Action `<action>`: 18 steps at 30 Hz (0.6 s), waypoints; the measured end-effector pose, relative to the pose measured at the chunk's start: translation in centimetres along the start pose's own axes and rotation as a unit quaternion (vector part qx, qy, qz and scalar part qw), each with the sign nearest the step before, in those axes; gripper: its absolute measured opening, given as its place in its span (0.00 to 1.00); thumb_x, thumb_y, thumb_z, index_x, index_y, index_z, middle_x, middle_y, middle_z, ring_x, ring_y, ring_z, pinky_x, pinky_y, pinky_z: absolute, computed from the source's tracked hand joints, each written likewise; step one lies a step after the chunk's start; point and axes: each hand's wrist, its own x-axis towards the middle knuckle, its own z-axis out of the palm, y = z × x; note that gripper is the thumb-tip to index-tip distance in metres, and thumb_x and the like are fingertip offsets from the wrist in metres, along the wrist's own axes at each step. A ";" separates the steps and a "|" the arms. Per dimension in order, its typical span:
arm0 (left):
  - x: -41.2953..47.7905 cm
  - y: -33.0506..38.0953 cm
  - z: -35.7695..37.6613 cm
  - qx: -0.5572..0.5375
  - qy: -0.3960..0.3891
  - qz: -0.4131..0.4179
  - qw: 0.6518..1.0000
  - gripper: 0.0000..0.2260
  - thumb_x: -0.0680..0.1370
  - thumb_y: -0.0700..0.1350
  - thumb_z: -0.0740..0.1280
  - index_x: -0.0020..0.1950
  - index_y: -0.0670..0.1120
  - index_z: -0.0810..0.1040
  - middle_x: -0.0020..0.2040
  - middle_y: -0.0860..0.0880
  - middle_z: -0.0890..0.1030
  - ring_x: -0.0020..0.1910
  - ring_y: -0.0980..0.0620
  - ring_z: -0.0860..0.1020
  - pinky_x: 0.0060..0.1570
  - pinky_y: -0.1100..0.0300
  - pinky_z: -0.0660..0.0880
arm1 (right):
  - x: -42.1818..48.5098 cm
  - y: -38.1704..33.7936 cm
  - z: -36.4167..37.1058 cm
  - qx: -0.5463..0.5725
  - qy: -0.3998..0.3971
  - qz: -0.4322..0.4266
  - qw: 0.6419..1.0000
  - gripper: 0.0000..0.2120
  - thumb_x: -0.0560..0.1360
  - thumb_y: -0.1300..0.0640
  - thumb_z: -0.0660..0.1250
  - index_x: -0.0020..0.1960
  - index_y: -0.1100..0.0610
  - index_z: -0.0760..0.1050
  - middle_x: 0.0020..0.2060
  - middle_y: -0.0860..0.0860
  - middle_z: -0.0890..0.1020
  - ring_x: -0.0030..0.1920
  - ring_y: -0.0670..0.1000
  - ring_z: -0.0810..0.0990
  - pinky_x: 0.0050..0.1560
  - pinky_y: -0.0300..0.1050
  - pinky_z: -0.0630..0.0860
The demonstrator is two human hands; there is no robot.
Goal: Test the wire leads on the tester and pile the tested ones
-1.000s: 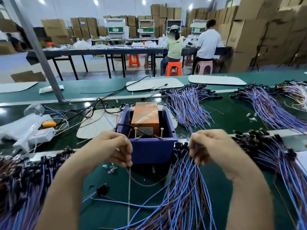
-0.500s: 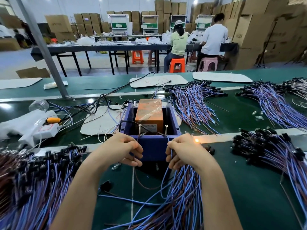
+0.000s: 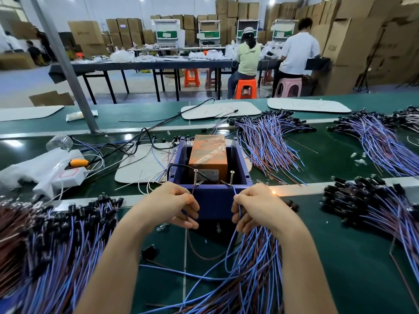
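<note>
Head cam looks down on a green-topped desk (image 3: 340, 257) buried in wiring. Dead centre sits the purple plastic box tester (image 3: 213, 200). It's open on top, with an orange block wrapped in clear tape (image 3: 208, 155) inside and two upright metal screws (image 3: 195, 176) poking up at its near edge.

Left hand (image 3: 170, 205) is right up against the front-left of the box. Its fingers (image 3: 189, 208) are curled and pinching a thin brown wire (image 3: 193, 190) that runs up to the left screw. Right hand (image 3: 256, 207) mirrors it at front-right, fingers (image 3: 238, 211) pinching a blue wire (image 3: 235, 196) that goes up to the base of the right screw. Can't tell if either tip actually touches metal.

Just right of that hand, a tiny bulb (image 3: 274, 192) glows orange on the desk's pale strip.

A loose bundle of blue and brown wire leads (image 3: 249, 275) fans out toward the camera from under the right hand. A big pile of leads with black end caps (image 3: 59, 234) lies at the left, another dark-capped pile (image 3: 371, 207) sits well off to the right, and a further spread of leads (image 3: 267, 137) is behind the box on its right.

A small orange object (image 3: 78, 163) rests on white packing to the left of the tester. Way back, two people sit on plastic stools at a long dark table, with cardboard cartons stacked behind them.
</note>
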 end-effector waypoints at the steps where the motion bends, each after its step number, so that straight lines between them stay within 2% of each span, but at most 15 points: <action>1: 0.0 0.0 0.0 -0.001 -0.001 -0.002 1.000 0.12 0.80 0.36 0.58 0.43 0.34 0.80 0.37 0.37 0.83 0.37 0.39 0.84 0.32 0.60 0.80 | 0.0 0.1 0.0 0.003 -0.001 0.000 1.000 0.15 0.79 0.64 0.56 0.37 0.63 0.76 0.29 0.58 0.81 0.25 0.52 0.80 0.26 0.40 0.75; 8: 0.1 -0.2 0.1 0.016 -0.019 0.004 1.000 0.13 0.81 0.37 0.57 0.42 0.35 0.79 0.35 0.39 0.83 0.37 0.40 0.84 0.32 0.60 0.80 | 0.0 0.3 -0.1 0.008 -0.011 -0.008 1.000 0.15 0.79 0.64 0.55 0.36 0.63 0.75 0.28 0.57 0.80 0.24 0.53 0.79 0.26 0.40 0.75; 11: -0.2 -0.2 0.1 0.059 -0.071 0.020 0.996 0.14 0.82 0.39 0.57 0.43 0.37 0.80 0.39 0.42 0.84 0.38 0.43 0.84 0.33 0.61 0.79 | -0.3 0.2 -0.3 0.014 -0.031 -0.023 0.999 0.15 0.79 0.63 0.55 0.37 0.63 0.75 0.28 0.57 0.80 0.23 0.53 0.78 0.25 0.40 0.75; 14: -0.8 -0.1 -0.7 0.135 -0.192 0.045 0.971 0.23 0.84 0.49 0.53 0.46 0.40 0.84 0.45 0.45 0.86 0.43 0.48 0.84 0.36 0.65 0.74 | -1.1 0.1 -0.7 0.008 -0.139 -0.035 0.990 0.24 0.83 0.49 0.53 0.43 0.63 0.80 0.31 0.58 0.83 0.19 0.49 0.73 0.21 0.37 0.69; 16: -1.1 0.1 -1.5 0.125 -0.254 0.048 0.958 0.32 0.84 0.54 0.45 0.45 0.42 0.86 0.47 0.46 0.86 0.43 0.50 0.83 0.39 0.64 0.72 | -1.7 -0.2 -1.0 0.027 -0.226 -0.045 0.973 0.33 0.80 0.37 0.48 0.48 0.58 0.83 0.34 0.59 0.85 0.18 0.48 0.70 0.21 0.35 0.67; 18: -1.5 0.3 -2.5 0.081 -0.273 0.065 0.956 0.36 0.82 0.58 0.41 0.45 0.42 0.86 0.48 0.43 0.85 0.44 0.50 0.81 0.46 0.57 0.71 | -2.1 -0.5 -1.2 0.066 -0.290 -0.064 0.953 0.40 0.75 0.28 0.44 0.52 0.56 0.84 0.38 0.60 0.85 0.19 0.47 0.70 0.21 0.36 0.67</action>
